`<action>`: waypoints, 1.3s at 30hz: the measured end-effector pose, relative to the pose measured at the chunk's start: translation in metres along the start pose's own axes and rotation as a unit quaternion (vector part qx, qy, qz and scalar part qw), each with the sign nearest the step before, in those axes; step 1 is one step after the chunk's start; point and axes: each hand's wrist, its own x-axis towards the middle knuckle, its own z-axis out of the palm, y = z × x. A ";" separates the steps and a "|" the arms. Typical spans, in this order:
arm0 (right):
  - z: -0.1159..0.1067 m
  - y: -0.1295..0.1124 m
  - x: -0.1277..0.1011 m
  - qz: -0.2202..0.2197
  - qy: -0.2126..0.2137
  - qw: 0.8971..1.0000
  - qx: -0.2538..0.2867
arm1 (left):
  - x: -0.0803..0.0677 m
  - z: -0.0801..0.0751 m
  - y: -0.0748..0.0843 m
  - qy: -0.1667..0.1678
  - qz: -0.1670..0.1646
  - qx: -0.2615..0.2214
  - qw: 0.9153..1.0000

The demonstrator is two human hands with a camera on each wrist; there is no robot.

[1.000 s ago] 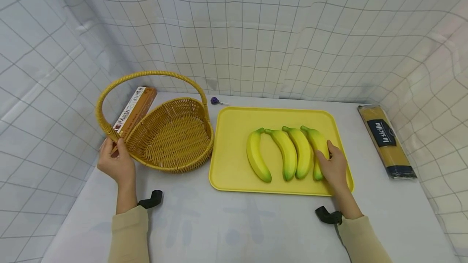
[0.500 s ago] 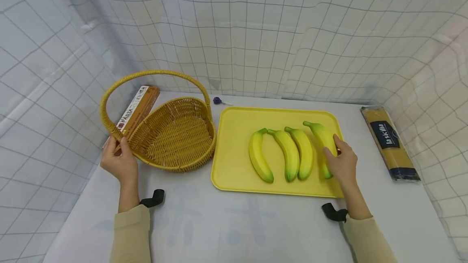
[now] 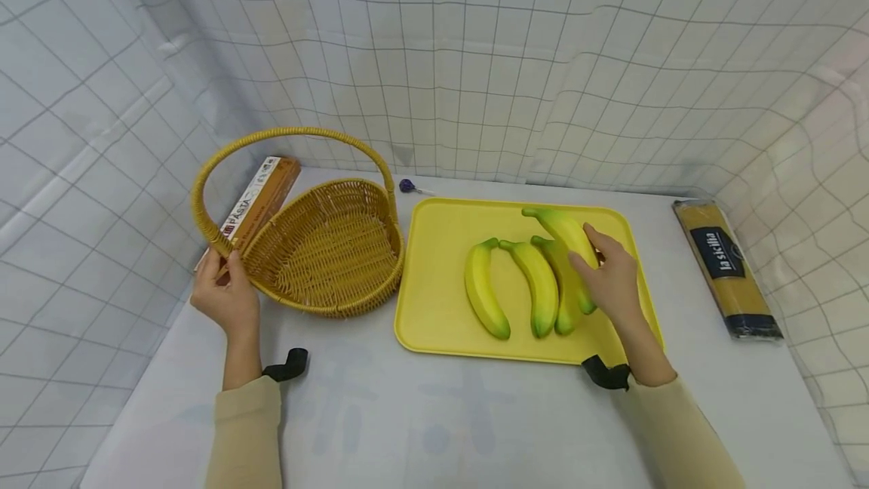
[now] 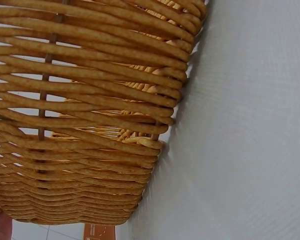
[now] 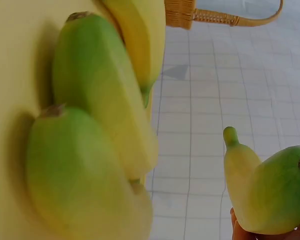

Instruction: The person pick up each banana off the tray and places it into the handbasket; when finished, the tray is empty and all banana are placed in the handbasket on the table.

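Note:
A yellow tray (image 3: 441, 247) lies mid-table with three bananas (image 3: 483, 290) side by side on it. My right hand (image 3: 611, 278) grips a fourth banana (image 3: 560, 229), lifted above the others with its stem pointing left; in the right wrist view that banana (image 5: 270, 192) hangs at the lower right, above the lying bananas (image 5: 90, 150). My left hand (image 3: 222, 294) holds the wicker basket (image 3: 326, 255) at the base of its arched handle (image 3: 285, 133). The left wrist view is filled by the basket's woven wall (image 4: 85, 115).
A brown pasta box (image 3: 254, 198) lies behind the basket at the left. A dark spaghetti packet (image 3: 725, 266) lies at the table's right edge. A small purple object (image 3: 407, 186) sits behind the tray. Checked cloth walls close in the table.
My right hand has lifted the rightmost banana off the tray and carried it up and to the left over the others. The left hand stays at the basket handle.

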 end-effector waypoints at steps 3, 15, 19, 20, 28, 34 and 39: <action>0.008 -0.017 0.007 -0.024 -0.015 0.999 0.016 | 0.000 0.001 -0.001 0.000 -0.005 0.004 1.000; 0.048 -0.080 0.031 -0.095 -0.089 0.989 0.067 | -0.004 -0.003 0.034 -0.005 -0.028 -0.009 1.000; 0.065 -0.098 0.036 -0.110 -0.114 0.984 0.080 | -0.004 -0.003 0.035 -0.005 -0.030 -0.010 0.999; 0.068 -0.103 0.037 -0.113 -0.120 0.983 0.082 | -0.004 -0.004 0.036 -0.006 -0.031 -0.011 0.999; 0.104 -0.138 0.040 -0.152 -0.158 0.971 0.091 | -0.002 -0.002 0.028 -0.008 -0.043 -0.008 0.999; 0.135 -0.166 0.043 -0.177 -0.186 0.961 0.104 | 0.002 0.000 0.004 -0.010 -0.043 -0.003 0.999; 0.163 -0.184 0.048 -0.187 -0.207 0.955 0.100 | 0.003 0.000 0.000 -0.014 -0.039 -0.013 0.999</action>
